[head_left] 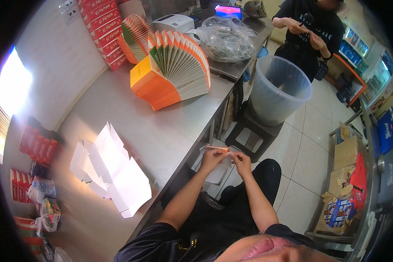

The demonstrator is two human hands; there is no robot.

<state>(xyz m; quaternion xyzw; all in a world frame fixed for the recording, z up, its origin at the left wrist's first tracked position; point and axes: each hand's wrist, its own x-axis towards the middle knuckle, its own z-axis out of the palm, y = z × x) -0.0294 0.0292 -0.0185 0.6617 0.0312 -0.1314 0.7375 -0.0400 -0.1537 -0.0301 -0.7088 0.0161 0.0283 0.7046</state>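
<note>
In front of my lap, my left hand (211, 160) and my right hand (241, 163) are close together. Their fingers pinch the upper part of a partly folded cardboard box (218, 174), white inside with an orange edge. A white panel of it hangs below, between my forearms. On the steel table (131, 102) to my left lie unfolded white box blanks (124, 177) with bent flaps, one overlapping another. Farther up the table, a fanned stack of orange and green folded cartons (183, 72) leans over.
Stacked red boxes (105, 32) stand against the wall. Beyond the table end are a white printer (174, 22) and a clear plastic bag (229, 41). A translucent bin (277, 94) rests on a dark stool (254, 133). Another person (312, 32) stands behind it. Shelves with cardboard line the right.
</note>
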